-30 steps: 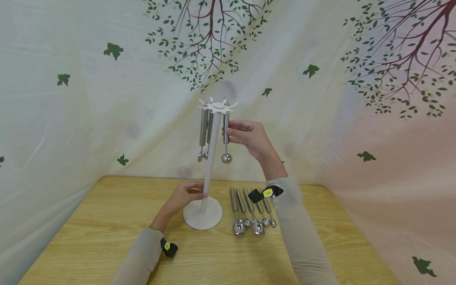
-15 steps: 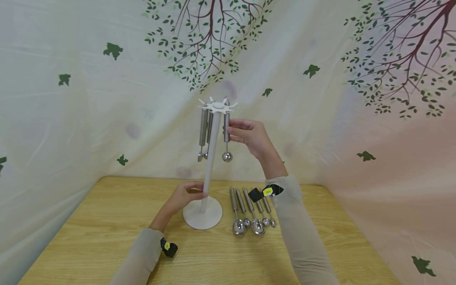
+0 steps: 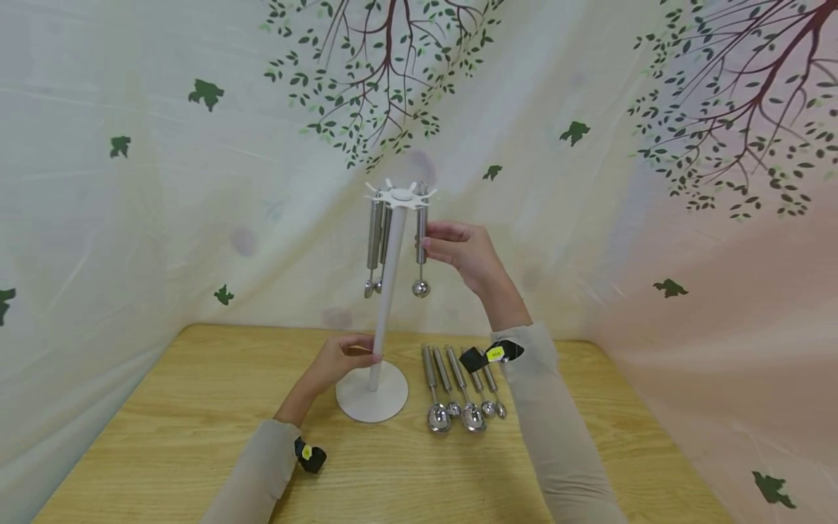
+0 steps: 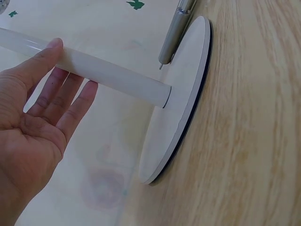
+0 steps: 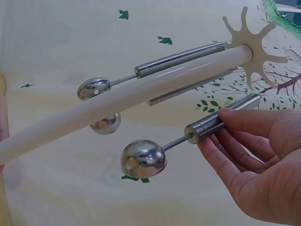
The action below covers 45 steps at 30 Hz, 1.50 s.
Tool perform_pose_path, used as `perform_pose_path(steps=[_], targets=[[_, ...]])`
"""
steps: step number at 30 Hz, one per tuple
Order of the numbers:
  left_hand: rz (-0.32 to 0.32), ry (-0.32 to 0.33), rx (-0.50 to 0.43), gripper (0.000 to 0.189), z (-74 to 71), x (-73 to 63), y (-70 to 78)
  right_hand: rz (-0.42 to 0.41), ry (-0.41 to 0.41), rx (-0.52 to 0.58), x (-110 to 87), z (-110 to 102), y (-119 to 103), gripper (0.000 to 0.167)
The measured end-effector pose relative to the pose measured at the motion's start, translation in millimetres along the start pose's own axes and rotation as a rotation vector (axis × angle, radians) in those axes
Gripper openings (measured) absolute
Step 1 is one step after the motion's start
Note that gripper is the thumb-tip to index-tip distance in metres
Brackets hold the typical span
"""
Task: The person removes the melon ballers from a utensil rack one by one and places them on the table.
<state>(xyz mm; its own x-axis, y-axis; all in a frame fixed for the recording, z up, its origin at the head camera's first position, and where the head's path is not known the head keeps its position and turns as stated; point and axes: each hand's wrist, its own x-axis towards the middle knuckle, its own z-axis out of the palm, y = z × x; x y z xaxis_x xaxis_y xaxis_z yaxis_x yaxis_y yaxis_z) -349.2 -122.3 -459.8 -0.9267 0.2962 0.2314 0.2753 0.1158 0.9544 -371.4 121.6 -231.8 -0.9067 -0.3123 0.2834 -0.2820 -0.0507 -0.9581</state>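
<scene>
My left hand (image 4: pixel 35 108) holds the white pole of a utensil stand (image 3: pixel 387 291) low down, thumb on one side and fingers on the other. The stand is upright on its round white base (image 3: pixel 356 404). Up by its hooked top, my right hand (image 3: pixel 466 255) pinches the steel handle of a small round-bowled scoop (image 5: pixel 143 160), bowl downward. In the right wrist view the scoop is apart from the pole; whether its handle end touches a hook cannot be told. Two similar scoops (image 5: pixel 94 88) hang on the far left side of the stand.
Several steel scoops (image 3: pixel 440 418) lie in a row on the wooden table (image 3: pixel 196 437), right of the base and under my right forearm. A cloth backdrop (image 3: pixel 164 218) with printed leaves and branches rises behind the table.
My right hand and the scoop have shifted slightly to the right, away from the pole. My left hand and the stand have stayed in place.
</scene>
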Motion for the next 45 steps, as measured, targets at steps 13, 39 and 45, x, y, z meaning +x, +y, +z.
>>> perform_pose_path(steps=[13, 39, 45], targets=[[0.02, 0.001, -0.005, 0.037, -0.3, -0.5, 1.6, 0.049, 0.036, -0.075, -6.4, -21, 20, 0.037], [0.022, -0.003, 0.003, 0.034, 3.8, -5.4, 2.0, 0.245, 0.058, -0.145, -49.7, -105, 88, 0.041], [0.009, 0.004, 0.011, 0.035, 4.6, -8.1, 4.3, 0.292, 0.074, -0.183, -62.5, -126, 104, 0.041]])
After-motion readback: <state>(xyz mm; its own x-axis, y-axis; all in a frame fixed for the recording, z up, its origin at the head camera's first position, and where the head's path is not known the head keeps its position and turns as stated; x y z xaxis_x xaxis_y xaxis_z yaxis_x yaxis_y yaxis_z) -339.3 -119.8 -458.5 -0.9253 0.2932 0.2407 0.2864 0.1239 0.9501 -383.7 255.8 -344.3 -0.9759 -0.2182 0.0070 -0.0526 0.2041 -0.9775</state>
